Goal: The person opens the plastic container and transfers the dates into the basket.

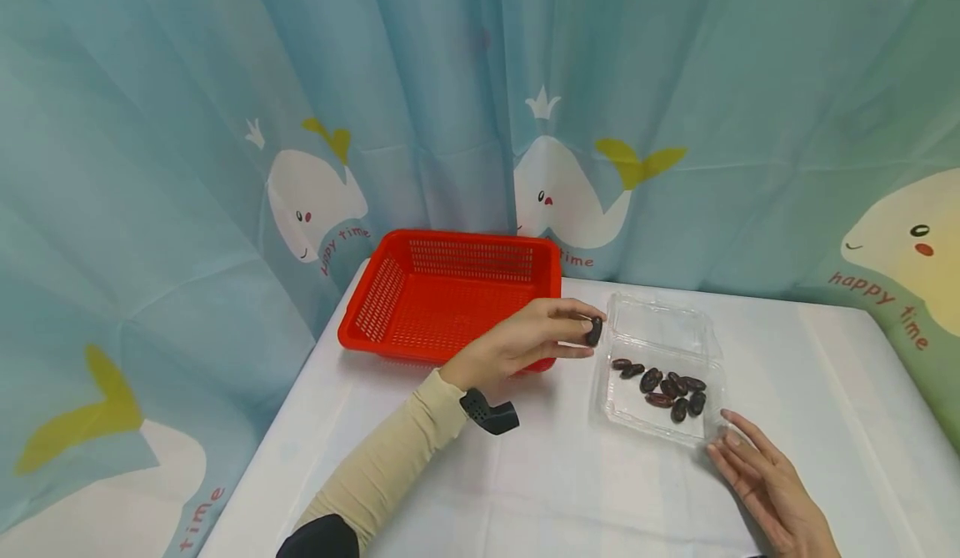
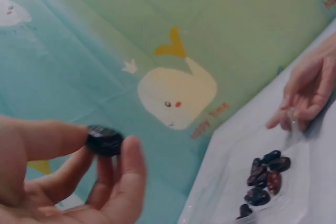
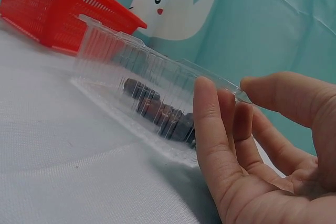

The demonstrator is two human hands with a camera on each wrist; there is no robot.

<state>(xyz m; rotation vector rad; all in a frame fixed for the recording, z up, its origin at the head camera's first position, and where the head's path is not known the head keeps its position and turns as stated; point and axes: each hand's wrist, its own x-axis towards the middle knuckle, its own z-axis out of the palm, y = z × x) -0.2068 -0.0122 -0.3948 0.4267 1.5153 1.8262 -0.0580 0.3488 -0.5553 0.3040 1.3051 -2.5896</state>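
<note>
My left hand (image 1: 536,333) pinches one dark date (image 1: 594,332) between thumb and fingers, raised above the table between the red basket and the clear plastic box (image 1: 652,433). In the left wrist view the held date (image 2: 104,140) looks nearly black and glossy. The box lies with its lid (image 1: 660,324) folded back, and several dates (image 1: 660,400) are spread over its bottom. At the box's near right corner my right hand (image 1: 768,483) grips the rim, thumb on the edge and fingers along the outer wall, as the right wrist view shows.
A red perforated plastic basket (image 1: 457,356) stands left of the box, close behind my left forearm. A white cloth (image 1: 555,491) covers the table. Behind the table hangs a blue-green curtain (image 1: 450,82) with printed whales.
</note>
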